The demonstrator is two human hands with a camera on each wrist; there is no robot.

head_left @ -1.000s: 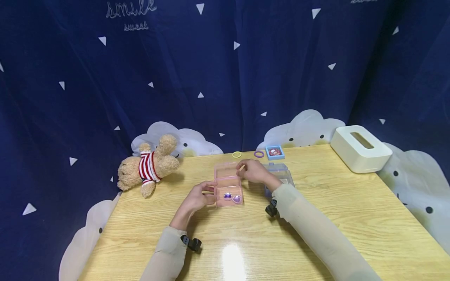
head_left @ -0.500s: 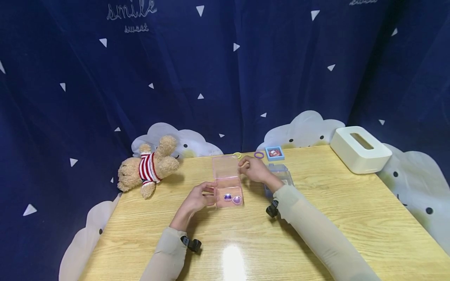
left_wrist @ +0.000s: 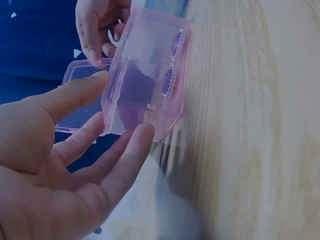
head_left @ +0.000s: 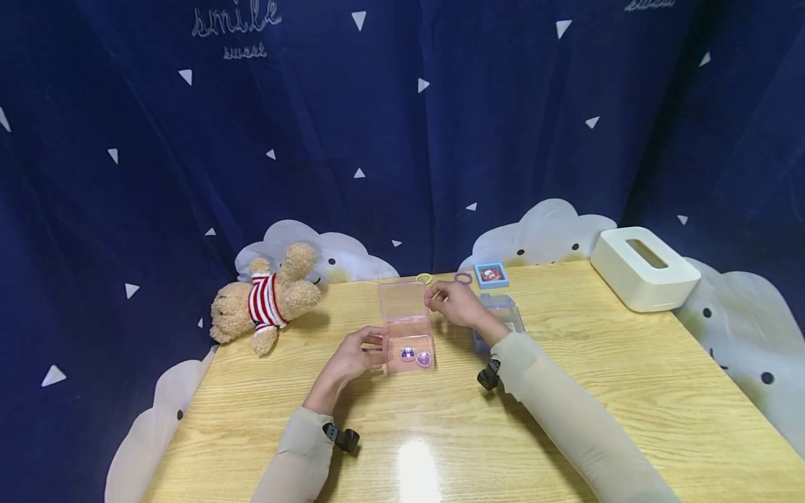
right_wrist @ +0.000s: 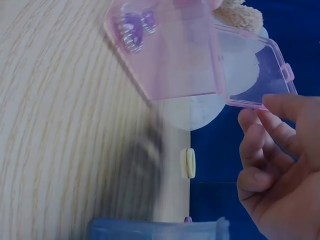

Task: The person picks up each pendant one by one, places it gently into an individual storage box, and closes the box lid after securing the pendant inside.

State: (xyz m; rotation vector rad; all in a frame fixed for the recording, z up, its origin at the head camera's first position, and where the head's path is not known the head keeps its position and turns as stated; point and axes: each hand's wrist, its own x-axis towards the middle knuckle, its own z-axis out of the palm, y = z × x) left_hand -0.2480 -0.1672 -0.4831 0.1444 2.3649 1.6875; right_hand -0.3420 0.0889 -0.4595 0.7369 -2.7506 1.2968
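Observation:
A see-through pink plastic box (head_left: 409, 327) stands on the table with its hinged lid (head_left: 404, 300) raised at the back. Inside lie two purple gem-like ornaments (head_left: 424, 359) with beaded clear rims, also visible in the left wrist view (left_wrist: 172, 75). My left hand (head_left: 352, 355) touches the box's left end; its fingers (left_wrist: 135, 142) are fairly straight against the wall and the thumb is by the rim. At the lid's right edge, my right hand (head_left: 454, 305) pinches it between thumb and fingertips, as the right wrist view shows (right_wrist: 280, 155).
Behind the right hand sits a bluish clear box (head_left: 501, 313), partly hidden. A yellow ring (head_left: 429, 276), a purple ring (head_left: 463, 278) and a small blue-framed square (head_left: 492, 275) line the back. A teddy bear (head_left: 267, 300) lies left; a cream tissue box (head_left: 646, 269) stands right.
The lid has swung, now looking taller and reaching up to the yellow ring in the head view. My right hand has risen slightly with it. The left hand has stayed at the box.

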